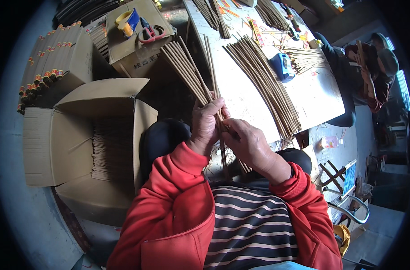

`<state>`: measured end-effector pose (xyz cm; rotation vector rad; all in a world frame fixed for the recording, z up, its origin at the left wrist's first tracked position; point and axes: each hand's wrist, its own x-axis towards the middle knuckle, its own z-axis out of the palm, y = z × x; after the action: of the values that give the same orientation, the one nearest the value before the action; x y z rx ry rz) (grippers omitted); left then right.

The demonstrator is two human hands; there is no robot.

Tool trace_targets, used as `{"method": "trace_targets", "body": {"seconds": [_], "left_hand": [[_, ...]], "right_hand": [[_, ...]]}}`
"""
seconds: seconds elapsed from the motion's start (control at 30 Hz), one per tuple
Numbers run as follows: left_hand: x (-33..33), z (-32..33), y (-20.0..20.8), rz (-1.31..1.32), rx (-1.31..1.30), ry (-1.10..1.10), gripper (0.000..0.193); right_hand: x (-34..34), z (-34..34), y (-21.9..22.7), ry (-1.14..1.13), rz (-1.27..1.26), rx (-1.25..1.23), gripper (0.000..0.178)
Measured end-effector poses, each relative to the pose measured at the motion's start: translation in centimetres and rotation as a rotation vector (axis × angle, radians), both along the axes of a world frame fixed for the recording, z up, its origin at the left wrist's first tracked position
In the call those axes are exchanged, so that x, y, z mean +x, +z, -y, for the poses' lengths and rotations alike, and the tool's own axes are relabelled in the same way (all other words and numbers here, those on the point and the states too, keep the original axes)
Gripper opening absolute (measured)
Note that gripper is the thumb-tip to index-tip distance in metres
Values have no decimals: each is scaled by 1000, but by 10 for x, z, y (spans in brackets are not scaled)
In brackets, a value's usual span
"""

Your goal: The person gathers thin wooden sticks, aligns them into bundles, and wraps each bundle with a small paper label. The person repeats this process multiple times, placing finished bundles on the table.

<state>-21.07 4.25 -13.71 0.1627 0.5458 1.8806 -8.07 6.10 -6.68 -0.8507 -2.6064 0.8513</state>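
A fanned bundle of long brown incense sticks (183, 67) slants up and left from my hands, beside the table's near edge. My left hand (204, 122) is wrapped round it near its lower part. One or two sticks stand apart from the rest, pointing more steeply upward. Against the same sticks, just below the left hand, my right hand (253, 146) is closed with thumb and fingers pinched together; its fingertips are partly hidden. The sticks' lower ends reach down toward my lap. To the right, a long row of similar brown sticks (264, 85) lies on the white table (319, 101).
An open cardboard box (72, 153) with thin sticks inside stands at left. Behind it are labelled stick bundles (47, 58) and a closed carton (137, 49) bearing tape rolls and red-handled scissors (151, 33). A blue tape dispenser (282, 67) sits on the table. Another person (371, 67) holds sticks at far right.
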Motion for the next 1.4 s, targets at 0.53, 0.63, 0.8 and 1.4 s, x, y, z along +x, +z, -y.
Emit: {"method": "trace_targets", "body": {"seconds": [0.53,0.63,0.8,1.4], "left_hand": [[48,30,52,63,42,-54,18],[51,34,58,160,176,-178,19],[56,34,83,147,255,-192,15],[147,52,192,-133,166,-133,11]], "right_hand": [[62,16,35,-3,-104,-976,42],[88,20,54,27,-96,-1241,44],[119,37,67,65,-241,-1460,50],[225,72,115,17,-190,-940,41]]}}
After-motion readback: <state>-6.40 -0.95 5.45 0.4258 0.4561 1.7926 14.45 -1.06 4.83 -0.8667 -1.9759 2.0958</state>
